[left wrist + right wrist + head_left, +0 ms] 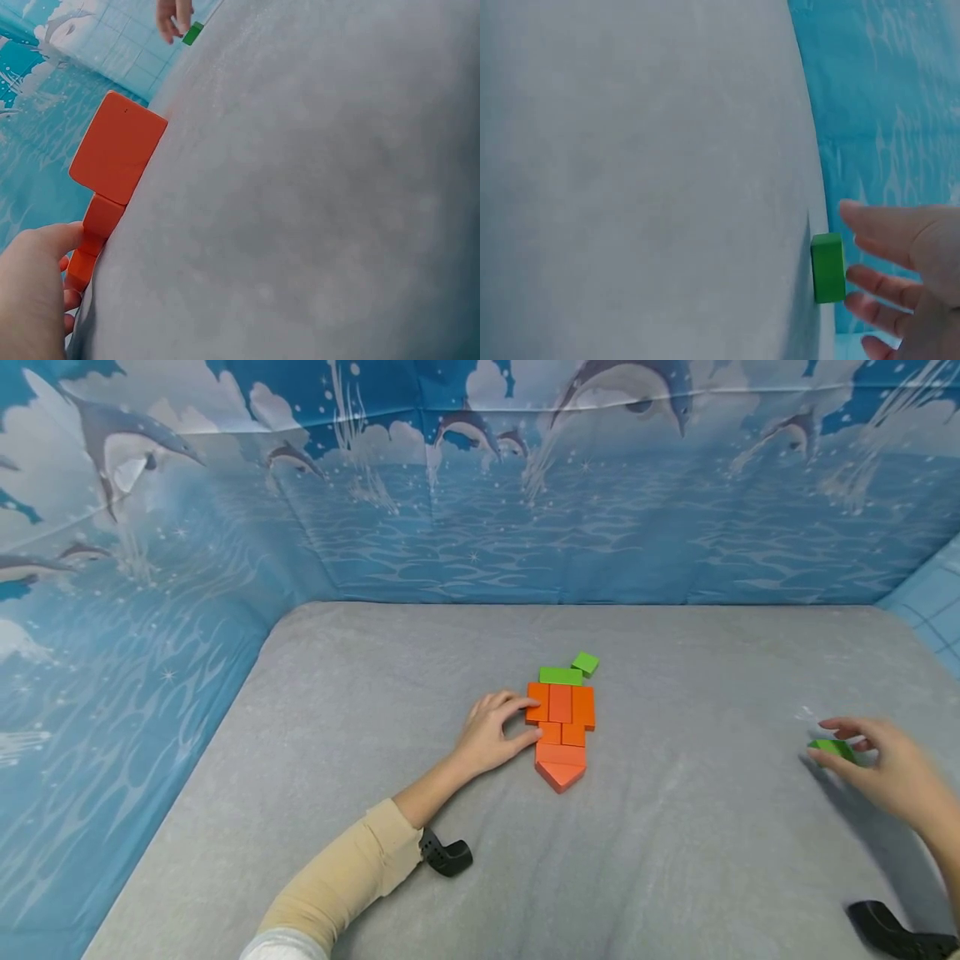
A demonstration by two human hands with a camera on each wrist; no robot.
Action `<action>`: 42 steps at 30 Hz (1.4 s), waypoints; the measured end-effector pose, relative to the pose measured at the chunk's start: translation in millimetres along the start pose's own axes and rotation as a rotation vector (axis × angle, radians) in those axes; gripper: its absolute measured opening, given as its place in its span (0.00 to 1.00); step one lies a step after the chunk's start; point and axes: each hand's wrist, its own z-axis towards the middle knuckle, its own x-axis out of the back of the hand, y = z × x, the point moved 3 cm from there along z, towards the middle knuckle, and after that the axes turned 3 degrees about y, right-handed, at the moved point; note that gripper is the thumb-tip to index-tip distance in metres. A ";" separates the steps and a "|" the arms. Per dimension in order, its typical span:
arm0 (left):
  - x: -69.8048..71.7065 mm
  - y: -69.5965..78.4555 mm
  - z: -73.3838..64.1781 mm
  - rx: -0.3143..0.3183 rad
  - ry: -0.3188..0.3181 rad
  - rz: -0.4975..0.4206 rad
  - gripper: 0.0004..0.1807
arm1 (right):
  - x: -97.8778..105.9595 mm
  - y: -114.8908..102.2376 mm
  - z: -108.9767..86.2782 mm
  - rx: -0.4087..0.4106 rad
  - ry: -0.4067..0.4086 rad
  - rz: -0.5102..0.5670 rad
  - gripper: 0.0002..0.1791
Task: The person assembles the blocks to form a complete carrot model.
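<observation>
Orange blocks (560, 703) lie fitted together in a carrot-like shape, with a triangular block (560, 775) at the near end. A flat green block (561, 676) borders the far end, and a smaller green block (586, 662) sits slantwise by its right corner. My left hand (491, 733) touches the left side of the orange group, index fingertip on the upper left block and thumb just below it. Far to the right, my right hand (879, 760) is at another green block (834, 748). The right wrist view shows its fingertips beside this block (829, 268), the thumb apart from it.
A grey cloth (675, 843) covers the tabletop. Blue curtains (480, 543) with dolphins and waves rise behind and along the left. Black wrist devices (447, 857) are worn on both forearms.
</observation>
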 end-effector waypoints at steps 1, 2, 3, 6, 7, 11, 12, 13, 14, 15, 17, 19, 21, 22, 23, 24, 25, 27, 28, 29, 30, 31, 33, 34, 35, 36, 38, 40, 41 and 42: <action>-0.1 -0.1 0.0 -0.001 0.000 -0.001 0.22 | 0.4 0.0 -2.7 -0.011 0.009 -0.015 0.23; -0.1 -0.3 -0.1 -0.001 0.001 -0.003 0.22 | 0.6 0.7 -5.1 -0.031 0.011 -0.029 0.24; -0.1 -0.4 -0.2 0.000 0.002 -0.003 0.22 | 0.5 2.3 -7.1 -0.054 0.014 -0.038 0.25; 0.1 -1.0 -0.3 0.002 0.004 -0.003 0.22 | -1.2 8.2 -11.1 -0.128 0.027 -0.054 0.28; 0.1 -1.1 -0.3 0.002 0.004 -0.003 0.22 | -2.2 10.4 -12.2 -0.152 0.028 -0.055 0.29; 0.2 -1.4 -0.7 0.004 0.000 0.000 0.22 | -7.1 17.7 -15.8 -0.235 0.037 -0.048 0.31; 0.2 -1.4 -0.8 0.004 -0.001 -0.001 0.22 | -8.3 18.7 -16.3 -0.248 0.041 -0.045 0.31; 0.2 -1.3 -0.9 0.003 -0.002 -0.001 0.22 | -9.3 19.8 -16.7 -0.259 0.044 -0.043 0.30; 0.2 -1.3 -1.0 0.003 -0.003 -0.002 0.22 | -10.1 20.7 -16.8 -0.263 0.046 -0.039 0.30; 0.2 -1.3 -1.0 0.003 -0.004 -0.003 0.22 | -10.8 21.6 -16.8 -0.263 0.046 -0.035 0.30; 0.2 -1.2 -1.0 0.003 -0.004 -0.002 0.22 | -12.7 23.7 -15.9 -0.249 0.043 -0.032 0.29; 0.3 -1.3 -1.0 0.003 -0.003 -0.003 0.22 | -14.4 26.0 -14.8 -0.219 0.039 -0.038 0.27; 0.3 -1.6 -1.0 0.004 -0.001 -0.001 0.22 | -15.8 28.0 -13.6 -0.186 0.033 -0.042 0.26; 0.3 -1.7 -1.0 0.005 0.000 -0.001 0.22 | -16.3 28.6 -13.2 -0.171 0.033 -0.045 0.25; 0.3 -1.9 -1.1 0.005 0.001 -0.001 0.22 | -16.6 28.6 -13.0 -0.161 0.032 -0.048 0.25; 0.3 -2.1 -1.2 0.005 0.002 0.001 0.22 | -16.6 28.1 -12.7 -0.152 0.031 -0.053 0.24; 0.3 -2.2 -1.2 0.006 0.002 0.001 0.22 | -16.4 27.1 -12.2 -0.146 0.030 -0.054 0.24; 0.5 -2.2 -1.4 0.009 0.001 0.003 0.22 | -15.0 23.0 -10.1 -0.125 0.024 -0.045 0.23; 0.4 -2.2 -1.4 0.009 -0.001 0.003 0.23 | -14.1 20.2 -8.2 -0.114 0.014 -0.041 0.24; 0.4 -2.0 -1.4 0.009 -0.002 0.003 0.23 | -13.2 17.5 -5.2 -0.100 0.001 -0.036 0.24; 0.5 -1.9 -1.4 0.009 -0.004 0.003 0.23 | -13.6 16.8 -1.2 -0.079 0.002 -0.044 0.24; 0.5 -1.8 -1.4 0.009 -0.005 0.002 0.23 | -14.1 15.3 3.9 -0.055 0.000 -0.039 0.24; 0.4 -1.8 -1.2 0.010 -0.007 0.001 0.23 | -16.9 12.0 17.4 -0.011 -0.023 -0.015 0.26; 0.2 -1.8 -1.1 0.008 -0.007 0.001 0.23 | -19.4 10.8 25.4 0.009 -0.032 -0.007 0.27; 0.1 -1.9 -1.0 0.007 -0.007 0.002 0.23 | -22.1 7.9 33.8 0.030 -0.036 0.001 0.27; 0.0 -2.0 -0.9 0.006 -0.006 0.002 0.23 | -24.8 3.5 42.3 0.049 -0.040 0.012 0.28; -0.5 -2.3 -0.6 0.002 -0.003 0.002 0.23 | -26.9 -16.6 59.3 0.079 -0.085 0.060 0.29; -0.9 -2.4 -0.3 -0.001 -0.003 0.003 0.23 | -26.7 -44.0 73.7 0.113 -0.119 0.103 0.27; -1.1 -2.6 -0.1 -0.003 -0.004 0.003 0.23 | -25.8 -60.8 79.7 0.132 -0.137 0.126 0.27; -1.1 -2.5 0.2 -0.004 -0.004 0.003 0.23 | -25.7 -77.0 85.4 0.147 -0.156 0.149 0.26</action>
